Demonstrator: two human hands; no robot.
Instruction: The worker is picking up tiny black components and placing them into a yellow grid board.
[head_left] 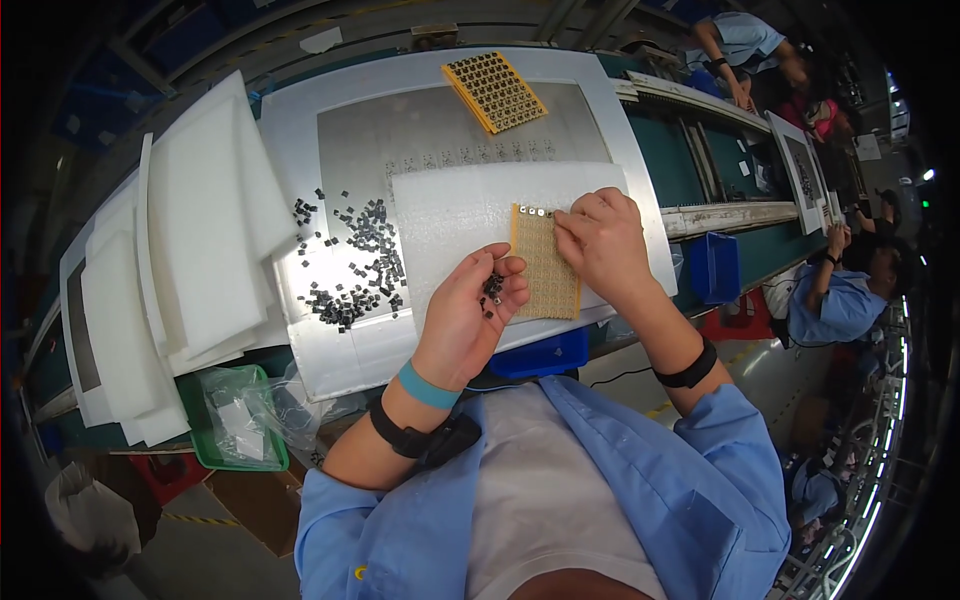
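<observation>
A yellow circuit board panel (pixel 545 265) lies on a white foam sheet (pixel 450 200) in front of me. Along its top edge sit a few small square parts (pixel 532 211). My left hand (pixel 472 300) is beside the panel's left edge, fingers curled round several small black square components (pixel 492 288). At the panel's upper right, my right hand (pixel 605 240) has its fingertips pinched together against the board; whatever is between them is hidden. Loose black components (pixel 372 235) are scattered on the metal-framed plate (pixel 345 365) to the left of the foam.
A stack of yellow panels (pixel 495 92) filled with black parts lies at the back. White foam sheets (pixel 200 220) lean at left, above a green bin (pixel 205 440) of plastic bags. Blue bins (pixel 715 268) (pixel 540 357) stand nearby. Co-workers (pixel 835 290) sit along the line at right.
</observation>
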